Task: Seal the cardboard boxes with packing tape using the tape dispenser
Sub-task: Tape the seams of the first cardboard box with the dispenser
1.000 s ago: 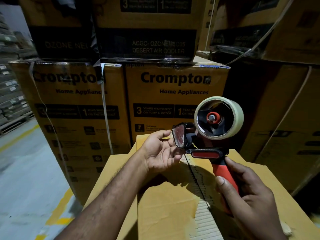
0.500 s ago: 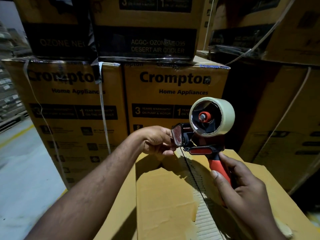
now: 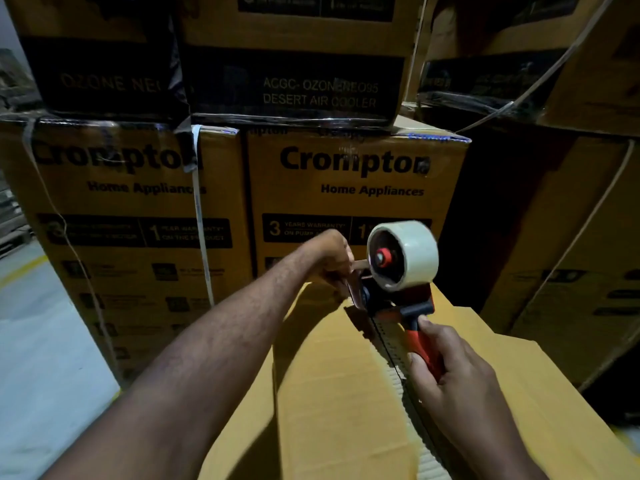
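In the head view, your right hand [image 3: 453,372] grips the red handle of the tape dispenser [image 3: 398,296] over the far edge of the cardboard box [image 3: 329,393], and your left hand [image 3: 329,258] curls at its front, but I cannot tell what it holds.

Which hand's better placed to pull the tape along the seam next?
Right, probably. The right hand grips the dispenser by its handle, head at the far end of the seam. The left hand sits at the far edge of the box, fingers hidden.
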